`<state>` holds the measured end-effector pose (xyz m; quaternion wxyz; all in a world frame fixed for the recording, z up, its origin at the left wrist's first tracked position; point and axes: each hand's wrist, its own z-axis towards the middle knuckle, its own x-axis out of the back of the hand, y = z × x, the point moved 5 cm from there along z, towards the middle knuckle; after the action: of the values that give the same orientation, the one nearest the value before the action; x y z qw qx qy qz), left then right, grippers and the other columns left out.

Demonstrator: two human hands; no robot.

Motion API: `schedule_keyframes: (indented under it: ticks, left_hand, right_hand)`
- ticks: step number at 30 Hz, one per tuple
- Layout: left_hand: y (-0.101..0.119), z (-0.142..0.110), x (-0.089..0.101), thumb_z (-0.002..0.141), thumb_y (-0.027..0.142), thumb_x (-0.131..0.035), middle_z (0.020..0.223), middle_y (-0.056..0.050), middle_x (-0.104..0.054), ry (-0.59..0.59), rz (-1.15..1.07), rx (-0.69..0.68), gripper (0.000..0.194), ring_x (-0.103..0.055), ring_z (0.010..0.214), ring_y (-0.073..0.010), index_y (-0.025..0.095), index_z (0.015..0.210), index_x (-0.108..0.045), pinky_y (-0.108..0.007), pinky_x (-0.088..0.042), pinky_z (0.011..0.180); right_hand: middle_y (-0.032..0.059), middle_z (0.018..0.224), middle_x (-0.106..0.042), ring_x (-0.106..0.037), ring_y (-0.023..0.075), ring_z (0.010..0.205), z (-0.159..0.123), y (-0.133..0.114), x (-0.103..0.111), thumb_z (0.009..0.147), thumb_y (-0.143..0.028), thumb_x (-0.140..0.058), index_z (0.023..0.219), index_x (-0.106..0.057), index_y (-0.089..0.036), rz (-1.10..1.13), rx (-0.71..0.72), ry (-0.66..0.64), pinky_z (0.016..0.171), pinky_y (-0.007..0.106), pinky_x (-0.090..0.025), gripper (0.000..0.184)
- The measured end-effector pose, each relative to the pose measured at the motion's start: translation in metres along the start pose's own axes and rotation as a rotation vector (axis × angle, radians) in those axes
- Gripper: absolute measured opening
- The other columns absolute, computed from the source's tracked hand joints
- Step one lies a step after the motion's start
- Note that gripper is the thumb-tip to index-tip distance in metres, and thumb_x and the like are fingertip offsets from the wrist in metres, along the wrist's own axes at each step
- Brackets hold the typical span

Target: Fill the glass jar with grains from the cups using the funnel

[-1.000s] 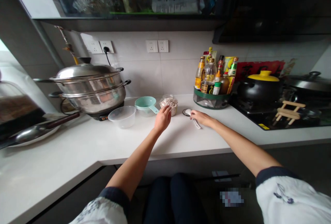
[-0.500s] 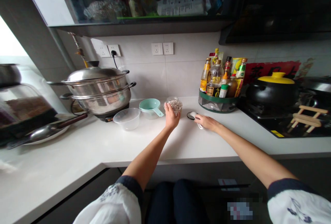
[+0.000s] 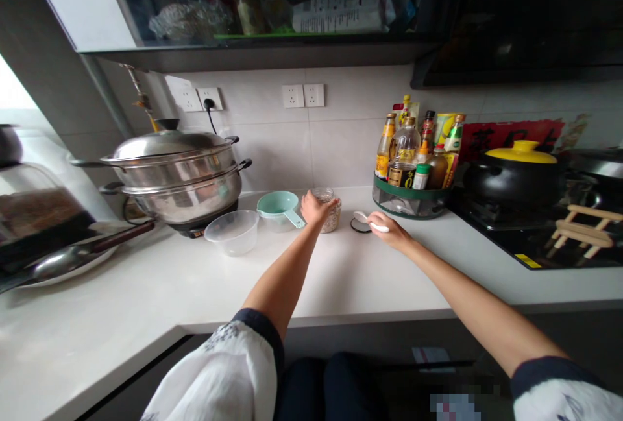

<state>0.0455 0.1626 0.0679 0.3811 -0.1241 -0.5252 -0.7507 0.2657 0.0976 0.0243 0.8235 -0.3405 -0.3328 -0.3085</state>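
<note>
"Checking where we stand: what have we got done?"

"Our left hand (image 3: 318,209) has its fingers curled around the jar (image 3: 333,219), whose mouth looks uncovered. Our right hand (image 3: 392,229) has its fingers pinched together on the white spoon (image 3: 380,228)."

"And what is left?"

"We judge it early: both things are in hand, but the spoon is right of our left fingers, apart from the jar, its bowl over a dark-rimmed disc (image 3: 361,231). We can make out nothing scooped."

"How do the materials look?"

"The jar is clear and rounded, its filling pale and flaky-looking; the spoon is smooth. Just left of our left fingers sits a mint-green cup (image 3: 277,203) with a stubby handle; farther left, a flared, translucent bowl (image 3: 232,234)."
</note>
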Motion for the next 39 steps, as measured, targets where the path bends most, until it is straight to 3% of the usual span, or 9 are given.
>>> schedule_keyframes:
  ticks: [4,12,17,22,30,32,35,39]
  left_hand:
    - [-0.006,0.003,0.0,0.063,0.055,-0.071,0.113,-0.013,-0.063,0.025,-0.021,0.077,0.057,-0.057,0.111,-0.0281,0.02,0.105,-0.052,-0.037,-0.047,0.085]
    - [-0.006,0.003,0.003,0.062,0.054,-0.073,0.105,-0.012,-0.066,-0.021,-0.055,0.046,0.055,-0.063,0.096,-0.0253,0.019,0.101,-0.055,-0.032,-0.048,0.076]
    - [-0.003,-0.008,0.01,0.061,0.053,-0.075,0.107,-0.012,-0.066,-0.087,-0.061,-0.019,0.062,-0.061,0.1,-0.0257,0.017,0.107,-0.056,-0.03,-0.047,0.08]
    - [-0.001,-0.024,0.019,0.059,0.048,-0.079,0.121,-0.013,-0.061,-0.16,-0.132,-0.018,0.075,-0.058,0.11,-0.0272,0.018,0.122,-0.052,-0.032,-0.045,0.088]
    - [0.0,-0.045,0.032,0.056,0.044,-0.082,0.131,-0.013,-0.055,-0.346,-0.311,-0.073,0.084,-0.053,0.119,-0.028,0.017,0.128,-0.05,-0.032,-0.044,0.095]
    - [-0.003,-0.05,0.033,0.058,0.046,-0.08,0.136,-0.014,-0.05,-0.325,-0.328,-0.084,0.086,-0.049,0.124,-0.0284,0.016,0.131,-0.048,-0.033,-0.042,0.098]
    - [-0.009,-0.061,0.034,0.064,0.052,-0.074,0.139,-0.017,-0.046,-0.196,-0.294,-0.088,0.083,-0.044,0.128,-0.0291,0.012,0.132,-0.045,-0.036,-0.037,0.103]
    - [-0.014,-0.079,0.027,0.067,0.054,-0.07,0.138,-0.019,-0.044,-0.095,-0.269,-0.177,0.081,-0.038,0.131,-0.0296,0.011,0.13,-0.043,-0.039,-0.031,0.108]
  right_hand:
    - [0.0078,0.097,-0.061,-0.058,0.0207,0.092,0.004,-0.003,0.006,0.082,-0.018,-0.044,0.089,-0.061,-0.021,0.004,0.003,0.126,0.086,0.033,-0.045,0.019]
    - [0.008,0.087,-0.062,-0.057,0.0219,0.084,0.01,-0.012,0.027,0.082,-0.023,-0.046,0.083,-0.058,-0.021,0.014,-0.03,0.295,0.079,0.034,-0.044,0.012]
    - [0.0049,0.077,-0.063,-0.057,0.0185,0.069,0.012,-0.01,0.04,0.079,-0.029,-0.048,0.082,-0.057,-0.02,0.11,-0.156,0.353,0.066,0.029,-0.044,0.013]
    - [0.0031,0.071,-0.062,-0.055,0.0166,0.062,0.013,-0.015,0.055,0.075,-0.034,-0.053,0.079,-0.054,-0.02,0.202,-0.233,0.453,0.059,0.027,-0.042,0.014]
    - [0.0025,0.074,-0.063,-0.061,0.0185,0.068,0.025,-0.018,0.068,0.072,-0.037,-0.061,0.083,-0.053,-0.02,0.424,-0.294,0.54,0.064,0.031,-0.05,0.022]
    - [0.0022,0.075,-0.062,-0.063,0.0192,0.073,0.032,-0.02,0.072,0.073,-0.036,-0.061,0.084,-0.052,-0.021,0.545,-0.303,0.566,0.069,0.033,-0.053,0.022]
    - [-0.0001,0.077,-0.06,-0.065,0.0181,0.075,0.043,-0.029,0.08,0.073,-0.032,-0.063,0.084,-0.049,-0.021,0.776,-0.284,0.598,0.075,0.036,-0.055,0.021]
    - [-0.001,0.075,-0.059,-0.066,0.0168,0.074,0.056,-0.048,0.087,0.075,-0.025,-0.066,0.08,-0.05,-0.021,0.936,-0.27,0.482,0.079,0.039,-0.057,0.017]
